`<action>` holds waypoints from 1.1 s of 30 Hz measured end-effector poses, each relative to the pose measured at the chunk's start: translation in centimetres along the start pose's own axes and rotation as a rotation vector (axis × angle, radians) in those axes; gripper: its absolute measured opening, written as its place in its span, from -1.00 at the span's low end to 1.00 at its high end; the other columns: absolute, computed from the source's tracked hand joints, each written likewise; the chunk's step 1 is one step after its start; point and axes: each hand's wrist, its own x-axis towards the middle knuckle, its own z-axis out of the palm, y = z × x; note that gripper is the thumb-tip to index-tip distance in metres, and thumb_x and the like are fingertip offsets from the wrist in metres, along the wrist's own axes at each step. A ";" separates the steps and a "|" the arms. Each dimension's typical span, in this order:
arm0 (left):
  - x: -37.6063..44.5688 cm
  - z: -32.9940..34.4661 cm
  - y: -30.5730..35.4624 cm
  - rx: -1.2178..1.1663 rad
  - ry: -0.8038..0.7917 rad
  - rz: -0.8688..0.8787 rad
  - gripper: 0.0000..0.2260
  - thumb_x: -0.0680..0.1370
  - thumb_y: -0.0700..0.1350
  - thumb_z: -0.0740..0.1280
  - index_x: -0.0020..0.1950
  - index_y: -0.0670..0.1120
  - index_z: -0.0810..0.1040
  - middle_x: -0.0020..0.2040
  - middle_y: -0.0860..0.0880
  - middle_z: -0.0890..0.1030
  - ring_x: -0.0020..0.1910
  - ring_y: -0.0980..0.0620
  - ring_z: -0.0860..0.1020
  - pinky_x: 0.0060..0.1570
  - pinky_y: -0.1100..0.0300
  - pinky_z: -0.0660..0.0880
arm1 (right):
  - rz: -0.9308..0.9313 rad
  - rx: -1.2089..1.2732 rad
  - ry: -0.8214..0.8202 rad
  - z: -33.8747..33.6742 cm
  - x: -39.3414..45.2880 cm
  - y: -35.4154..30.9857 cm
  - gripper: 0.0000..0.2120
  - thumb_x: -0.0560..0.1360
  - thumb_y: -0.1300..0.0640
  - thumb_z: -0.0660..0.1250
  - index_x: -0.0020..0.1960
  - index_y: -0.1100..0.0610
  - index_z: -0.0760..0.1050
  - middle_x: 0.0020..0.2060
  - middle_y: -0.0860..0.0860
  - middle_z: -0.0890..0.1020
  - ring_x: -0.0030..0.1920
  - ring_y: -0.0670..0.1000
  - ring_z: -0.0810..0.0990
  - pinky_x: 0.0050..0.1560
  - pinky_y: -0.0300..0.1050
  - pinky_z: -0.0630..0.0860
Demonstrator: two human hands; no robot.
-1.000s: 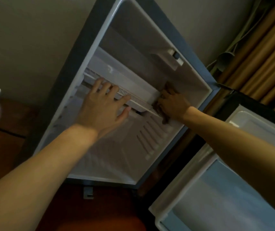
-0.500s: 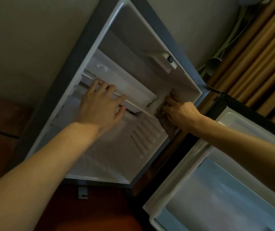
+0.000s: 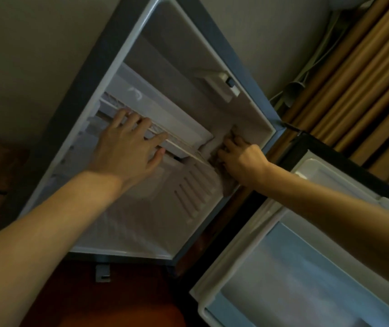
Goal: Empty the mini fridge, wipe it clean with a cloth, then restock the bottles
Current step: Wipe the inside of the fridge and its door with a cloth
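Both hands in the mini fridge [image 3: 127, 55]: left hand [image 3: 127, 147] flat, fingers straight, steadying the shelf [image 3: 177, 128]; right hand [image 3: 238, 159] bunching the cloth [image 3: 214, 159] against the right wall — soft, light, grip it wadded.

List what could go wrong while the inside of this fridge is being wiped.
The left hand presses on the tilted shelf; it might slip off its supports or crack. The right hand works the cloth into a tight corner beside the shelf edge, where knuckles may scrape.
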 end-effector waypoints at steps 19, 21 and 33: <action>-0.4 0.7 -0.6 -0.023 0.099 0.054 -0.62 0.62 0.05 0.18 0.34 -0.03 0.61 0.17 -0.21 0.59 0.18 -0.23 0.50 0.41 -0.18 0.25 | 0.173 0.135 -0.039 1.9 7.9 0.3 -0.47 0.58 -0.01 0.23 0.49 0.18 0.28 0.39 0.17 0.40 0.37 0.24 0.36 0.21 0.10 0.45; -0.3 0.7 -0.5 -0.022 0.091 0.053 -0.61 0.61 0.05 0.19 0.34 -0.03 0.61 0.18 -0.21 0.59 0.18 -0.24 0.50 0.41 -0.18 0.25 | 0.201 0.082 -0.080 1.4 6.5 0.4 -0.46 0.59 -0.04 0.20 0.50 0.17 0.27 0.43 0.16 0.35 0.39 0.23 0.32 0.21 0.10 0.44; -0.2 0.1 0.0 -0.025 0.057 -0.001 -0.58 0.61 0.08 0.15 0.33 -0.04 0.62 0.20 -0.23 0.59 0.19 -0.26 0.50 0.40 -0.19 0.27 | 0.124 -0.030 -0.039 -1.0 1.2 1.4 -0.56 0.56 0.10 0.19 0.40 0.24 0.36 0.34 0.19 0.43 0.28 0.24 0.41 -0.05 0.05 0.50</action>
